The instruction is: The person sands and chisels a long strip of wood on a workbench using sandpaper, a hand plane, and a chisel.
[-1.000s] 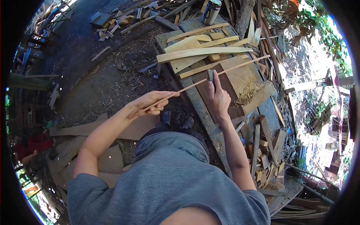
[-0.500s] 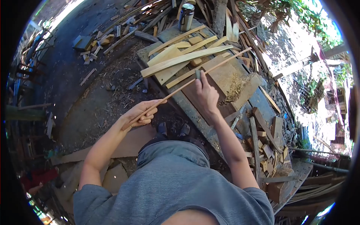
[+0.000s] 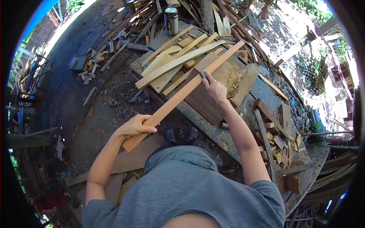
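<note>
a reddish wooden slat (image 3: 176, 99) slants over the near edge of the worktop (image 3: 263, 90), its lower end out past that edge. the left hand (image 3: 136, 126) has its fingers closed around it near that end; the right hand (image 3: 216, 90) pinches a small dark block (image 3: 203, 75) against it farther up. pale boards (image 3: 180, 62) lie beyond, and a flask (image 3: 171, 23) stands near the far edge.
</note>
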Demonstrator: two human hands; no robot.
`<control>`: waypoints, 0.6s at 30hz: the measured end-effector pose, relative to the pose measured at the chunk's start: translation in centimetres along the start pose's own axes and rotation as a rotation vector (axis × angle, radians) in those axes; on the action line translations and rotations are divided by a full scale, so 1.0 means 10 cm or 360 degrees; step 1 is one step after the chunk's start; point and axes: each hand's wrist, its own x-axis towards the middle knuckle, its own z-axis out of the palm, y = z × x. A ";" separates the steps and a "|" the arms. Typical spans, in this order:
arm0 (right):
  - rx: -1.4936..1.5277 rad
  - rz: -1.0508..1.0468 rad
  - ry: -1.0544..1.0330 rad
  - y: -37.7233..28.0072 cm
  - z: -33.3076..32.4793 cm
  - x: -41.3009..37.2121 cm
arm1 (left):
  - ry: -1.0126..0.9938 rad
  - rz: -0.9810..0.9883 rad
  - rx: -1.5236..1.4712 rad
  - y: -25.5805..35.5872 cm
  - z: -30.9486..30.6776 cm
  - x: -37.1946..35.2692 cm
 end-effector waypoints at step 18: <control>0.0018 -0.0187 0.0178 -0.45 0.21 -0.51 | -0.0211 -0.0445 -0.0520 0.16 0.18 -0.12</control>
